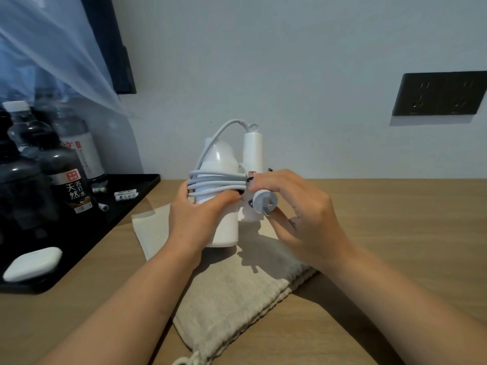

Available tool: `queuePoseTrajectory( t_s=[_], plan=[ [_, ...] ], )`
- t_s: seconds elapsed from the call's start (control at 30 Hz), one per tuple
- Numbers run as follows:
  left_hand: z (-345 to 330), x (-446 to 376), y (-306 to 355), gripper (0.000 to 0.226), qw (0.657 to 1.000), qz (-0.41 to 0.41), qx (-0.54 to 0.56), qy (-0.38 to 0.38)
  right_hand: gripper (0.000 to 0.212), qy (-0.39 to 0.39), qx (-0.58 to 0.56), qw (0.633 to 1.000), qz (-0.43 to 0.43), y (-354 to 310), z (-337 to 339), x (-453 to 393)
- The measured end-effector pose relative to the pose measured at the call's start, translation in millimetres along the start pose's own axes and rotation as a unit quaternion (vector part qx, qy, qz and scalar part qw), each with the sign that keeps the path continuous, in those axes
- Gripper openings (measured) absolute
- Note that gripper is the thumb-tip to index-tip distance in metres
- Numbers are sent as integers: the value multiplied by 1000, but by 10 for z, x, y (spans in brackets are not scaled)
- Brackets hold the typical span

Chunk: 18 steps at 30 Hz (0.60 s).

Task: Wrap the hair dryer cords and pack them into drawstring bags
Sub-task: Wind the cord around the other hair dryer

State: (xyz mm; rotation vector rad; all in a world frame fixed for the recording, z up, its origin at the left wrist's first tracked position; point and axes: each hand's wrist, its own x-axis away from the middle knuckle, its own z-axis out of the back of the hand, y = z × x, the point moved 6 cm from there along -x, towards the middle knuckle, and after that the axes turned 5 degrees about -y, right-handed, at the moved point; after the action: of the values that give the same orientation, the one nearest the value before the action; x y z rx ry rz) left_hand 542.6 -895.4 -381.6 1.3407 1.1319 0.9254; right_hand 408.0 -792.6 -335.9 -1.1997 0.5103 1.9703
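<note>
A white hair dryer (224, 159) stands upright on a beige drawstring bag (232, 291) lying flat on the wooden table. Its grey-white cord (216, 181) is wound in several loops around the barrel and the folded handle (252, 151). My left hand (195, 214) grips the barrel over the loops. My right hand (292, 206) pinches the round white plug (264, 202) at the cord's end, right beside the loops. The bag's drawstring (189, 360) trails at the bottom edge.
A black tray (110, 227) at the left holds several dark water bottles (66, 177), small white tubes (126, 194) and a white soap-like block (33, 263). A black wall socket panel (440, 93) sits at the right. Clear plastic film (52, 48) hangs at the upper left.
</note>
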Motion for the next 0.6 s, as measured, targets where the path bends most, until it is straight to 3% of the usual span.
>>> queuePoseTrajectory(
  t_s=[0.13,0.23,0.4,0.6],
  plan=[
    [19,-40,-40,63,1000,16,15,-18,17,-20,5,1000,15,16,-78,49],
    [26,-74,-29,66,999,0,20,-37,36,-32,-12,999,9,12,-99,77],
    [-17,-100,7,66,997,-37,17,-70,19,48,-89,992,-75,61,15,63],
    [-170,-34,-11,70,986,-57,43,-150,13,93,-62,976,-185,126,45,100]
  ],
)
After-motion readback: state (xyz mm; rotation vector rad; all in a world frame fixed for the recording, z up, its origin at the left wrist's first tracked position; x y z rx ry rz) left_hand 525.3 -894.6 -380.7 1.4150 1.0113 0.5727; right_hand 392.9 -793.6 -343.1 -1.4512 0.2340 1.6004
